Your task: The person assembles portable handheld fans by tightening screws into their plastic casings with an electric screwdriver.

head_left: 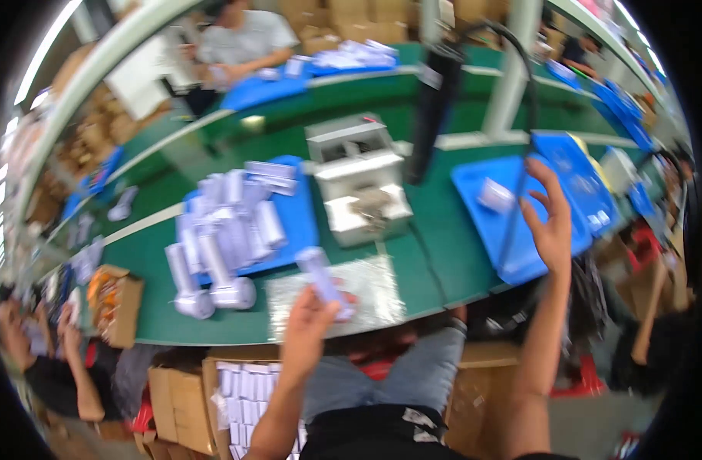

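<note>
My left hand (308, 320) grips a long white plastic part (320, 277) above a sheet of clear bubble-like wrap (378, 287) at the table's near edge. My right hand (549, 218) is raised over the blue tray (474, 184) on the right, its fingers apart and curved. A small white piece (495, 196) lies in that tray, left of my fingertips. A dark hanging cable (532, 92) runs down close to those fingertips; whether they touch it I cannot tell. More white plastic parts (232, 211) are heaped on a blue tray (301, 218) to the left.
A grey-white bench device (359, 180) stands mid-table, with a black cylindrical tool (434, 103) hanging beside it. An open carton of white parts (247, 391) sits below the edge, left of my legs. Co-workers (247, 38) sit across and to both sides.
</note>
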The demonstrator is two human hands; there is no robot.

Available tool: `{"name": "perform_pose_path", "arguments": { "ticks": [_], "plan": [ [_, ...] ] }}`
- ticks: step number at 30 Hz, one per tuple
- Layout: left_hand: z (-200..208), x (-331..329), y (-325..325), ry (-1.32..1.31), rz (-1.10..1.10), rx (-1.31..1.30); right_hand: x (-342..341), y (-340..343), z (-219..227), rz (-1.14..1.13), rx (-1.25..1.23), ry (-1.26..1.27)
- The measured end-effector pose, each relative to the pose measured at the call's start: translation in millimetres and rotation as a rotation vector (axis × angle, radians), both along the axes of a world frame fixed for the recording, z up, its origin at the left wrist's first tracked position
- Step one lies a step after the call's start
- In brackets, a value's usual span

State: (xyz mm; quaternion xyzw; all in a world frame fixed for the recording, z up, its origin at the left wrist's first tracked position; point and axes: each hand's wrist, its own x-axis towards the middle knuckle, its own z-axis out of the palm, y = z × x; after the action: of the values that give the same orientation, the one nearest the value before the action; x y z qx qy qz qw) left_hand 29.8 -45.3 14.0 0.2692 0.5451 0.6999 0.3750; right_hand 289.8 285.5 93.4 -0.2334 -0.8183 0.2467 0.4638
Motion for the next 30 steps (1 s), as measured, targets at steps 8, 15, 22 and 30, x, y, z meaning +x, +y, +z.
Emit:
{"name": "perform_pose_path", "arguments": {
  "ticks": [8,15,22,30],
  "plan": [
    [3.4,3.9,-28.3,0.018,-0.005,0.0,-16.5,52.4,-50.9,0.14,-0.269,-0.146],
    [7.4,-16.4,-21.3,-0.019,0.089,0.025,45.9,-133.0,-61.2,1.189,-0.743,0.9],
    [7.7,-19.9,13.0,0.022,0.205,0.116,-115.1,-162.8,-21.3,0.589,-0.242,-0.263],
    [13.6,1.1,1.3,0.004,0.22,0.125,-132.1,-177.1,-32.7,0.505,-0.161,-0.171]
  ]
}}
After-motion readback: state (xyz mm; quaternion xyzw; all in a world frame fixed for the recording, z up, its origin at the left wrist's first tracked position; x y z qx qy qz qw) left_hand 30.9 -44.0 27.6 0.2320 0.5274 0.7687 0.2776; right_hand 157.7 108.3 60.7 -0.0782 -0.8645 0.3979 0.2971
